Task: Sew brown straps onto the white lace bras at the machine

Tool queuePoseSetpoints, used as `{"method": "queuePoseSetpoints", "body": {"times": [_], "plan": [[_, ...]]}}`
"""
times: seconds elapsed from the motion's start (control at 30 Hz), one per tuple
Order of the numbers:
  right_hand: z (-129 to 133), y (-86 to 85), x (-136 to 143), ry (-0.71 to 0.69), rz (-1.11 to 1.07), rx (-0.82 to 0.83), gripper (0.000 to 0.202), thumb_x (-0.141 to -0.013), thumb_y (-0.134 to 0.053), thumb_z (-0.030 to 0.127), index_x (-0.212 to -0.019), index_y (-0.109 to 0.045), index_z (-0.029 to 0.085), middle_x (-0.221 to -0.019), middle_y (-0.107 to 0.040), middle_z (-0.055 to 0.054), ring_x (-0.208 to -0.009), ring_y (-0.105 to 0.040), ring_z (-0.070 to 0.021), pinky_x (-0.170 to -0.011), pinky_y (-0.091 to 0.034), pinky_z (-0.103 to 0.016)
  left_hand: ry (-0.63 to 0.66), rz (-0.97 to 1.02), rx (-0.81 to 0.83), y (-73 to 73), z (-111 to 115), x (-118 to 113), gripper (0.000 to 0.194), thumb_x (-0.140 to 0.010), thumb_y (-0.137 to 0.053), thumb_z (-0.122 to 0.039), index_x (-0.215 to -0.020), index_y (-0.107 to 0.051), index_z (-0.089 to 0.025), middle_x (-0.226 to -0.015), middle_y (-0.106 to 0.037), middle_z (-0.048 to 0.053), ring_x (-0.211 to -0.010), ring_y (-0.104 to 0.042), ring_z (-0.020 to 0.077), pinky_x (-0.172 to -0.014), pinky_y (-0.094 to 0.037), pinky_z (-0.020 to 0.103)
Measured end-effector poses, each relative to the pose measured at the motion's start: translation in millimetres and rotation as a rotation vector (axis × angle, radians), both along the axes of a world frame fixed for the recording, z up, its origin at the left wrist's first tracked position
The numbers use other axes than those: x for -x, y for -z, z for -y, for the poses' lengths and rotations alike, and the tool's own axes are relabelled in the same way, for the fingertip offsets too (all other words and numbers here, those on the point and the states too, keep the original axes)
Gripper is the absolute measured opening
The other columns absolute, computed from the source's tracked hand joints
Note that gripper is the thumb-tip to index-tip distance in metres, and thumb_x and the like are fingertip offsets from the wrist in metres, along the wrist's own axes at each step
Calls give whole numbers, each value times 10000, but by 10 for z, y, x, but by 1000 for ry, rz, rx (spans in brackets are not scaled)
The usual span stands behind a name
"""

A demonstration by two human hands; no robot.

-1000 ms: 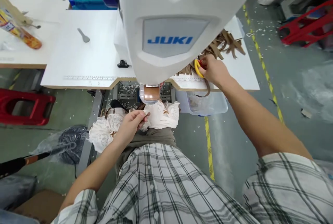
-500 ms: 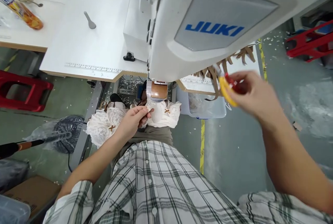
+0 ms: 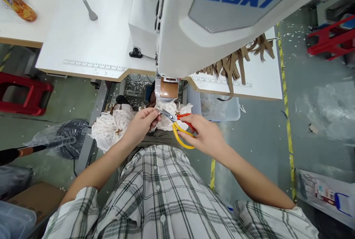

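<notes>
My right hand (image 3: pixel 205 133) grips a pair of scissors (image 3: pixel 173 118) with one red and one yellow handle loop. Their metal blades point left, and the tips reach my left fingertips. A white lace bra (image 3: pixel 105 130) with small brown bows hangs below the sewing machine's arm end (image 3: pixel 168 90). My left hand (image 3: pixel 144 120) is closed in a pinch on a small pale edge of the bra. The exact bit between the fingers and the blade tips is mostly hidden.
The white JUKI sewing machine (image 3: pixel 177 39) stands in front of me. Brown fabric strips (image 3: pixel 234 61) lie on the table's right side, above a clear plastic bin (image 3: pixel 220 107). To the left are a grey spoon-shaped tool (image 3: pixel 90 10), an orange drink bottle (image 3: pixel 20 7) and a red stool (image 3: pixel 26 93).
My right hand has brought the scissors from beside the brown strips leftward and down to my left fingertips. My left hand keeps its pinch nearly in place. The view has tilted slightly down.
</notes>
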State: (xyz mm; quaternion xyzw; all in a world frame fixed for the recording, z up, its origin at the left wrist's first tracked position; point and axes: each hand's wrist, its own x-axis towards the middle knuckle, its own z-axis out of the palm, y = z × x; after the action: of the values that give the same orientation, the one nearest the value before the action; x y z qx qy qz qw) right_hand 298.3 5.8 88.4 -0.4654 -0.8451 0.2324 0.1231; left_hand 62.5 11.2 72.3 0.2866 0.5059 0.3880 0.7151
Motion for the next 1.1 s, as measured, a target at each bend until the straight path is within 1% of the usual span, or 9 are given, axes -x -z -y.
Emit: {"method": "queuePoseSetpoints", "body": {"times": [0.17, 0.3, 0.37, 0.43, 0.53, 0.63, 0.9, 1.0, 1.1], "plan": [[45, 30, -81, 28, -36, 115, 312, -916, -622, 358, -1207, -629, 245, -1023, -724, -45, -717, -650, -169, -666, -511, -300, 3, -19, 8, 7, -8, 34, 130, -800, -581, -204, -704, -626, -129, -684, -544, 5, -515, -364, 38, -461, -226, 172], [111, 31, -147, 165, -122, 225, 307, -840, -659, 321, -1139, -650, 254, -842, -682, -18, -617, -590, -148, -575, -470, -275, -32, 103, 60, 26, -26, 91, 234, -824, -653, -332, -744, -665, -112, -607, -449, -34, -473, -276, 25, -439, -181, 178], [136, 39, -140, 183, -150, 250, 370, -782, -684, 306, -1143, -624, 247, -866, -661, -21, -619, -569, -142, -570, -466, -272, -65, 139, 68, 40, -30, 112, 286, -793, -715, -386, -726, -664, -112, -579, -433, -46, -466, -266, 23, -437, -194, 177], [145, 50, -102, 162, -162, 254, 429, -752, -694, 296, -1165, -594, 244, -911, -652, -28, -636, -561, -140, -598, -477, -282, -93, 138, 58, 57, -24, 123, 303, -756, -761, -402, -711, -660, -120, -584, -475, -37, -473, -321, 27, -443, -229, 174], [122, 60, -3, 139, -178, 258, 442, -749, -695, 288, -1173, -581, 241, -926, -652, -30, -644, -559, -139, -627, -488, -294, -96, 70, 24, 84, 0, 120, 297, -753, -772, -417, -724, -668, -140, -629, -569, -13, -504, -433, 42, -464, -293, 174], [68, 56, 102, 134, -198, 267, 424, -759, -698, 297, -1168, -598, 244, -958, -670, -39, -650, -570, -141, -626, -492, -296, -73, -26, -42, 97, 20, 113, 282, -782, -741, -425, -740, -675, -154, -657, -619, -5, -526, -485, 58, -498, -357, 183], [-42, 31, 145, 143, -198, 359, 383, -830, -691, 366, -1197, -642, 264, -1037, -718, -43, -710, -628, -161, -641, -503, -300, -15, -241, -145, 10, 26, 140, 287, -868, -639, -394, -702, -635, -161, -673, -619, -4, -546, -496, 69, -527, -383, 195], [-20, 37, 111, 160, -202, 390, 359, -853, -672, 362, -1199, -660, 269, -1027, -734, -34, -696, -633, -158, -642, -511, -302, -48, -231, -123, 23, 41, 117, 287, -867, -648, -418, -740, -647, -161, -681, -611, -7, -549, -484, 65, -529, -381, 191], [42, 38, 30, 202, -214, 407, 334, -856, -666, 358, -1179, -677, 273, -995, -742, -29, -668, -638, -154, -635, -521, -304, -125, -134, -98, 54, 58, 74, 267, -851, -668, -406, -756, -657, -157, -657, -575, -20, -533, -439, 51, -502, -340, 178]]}}
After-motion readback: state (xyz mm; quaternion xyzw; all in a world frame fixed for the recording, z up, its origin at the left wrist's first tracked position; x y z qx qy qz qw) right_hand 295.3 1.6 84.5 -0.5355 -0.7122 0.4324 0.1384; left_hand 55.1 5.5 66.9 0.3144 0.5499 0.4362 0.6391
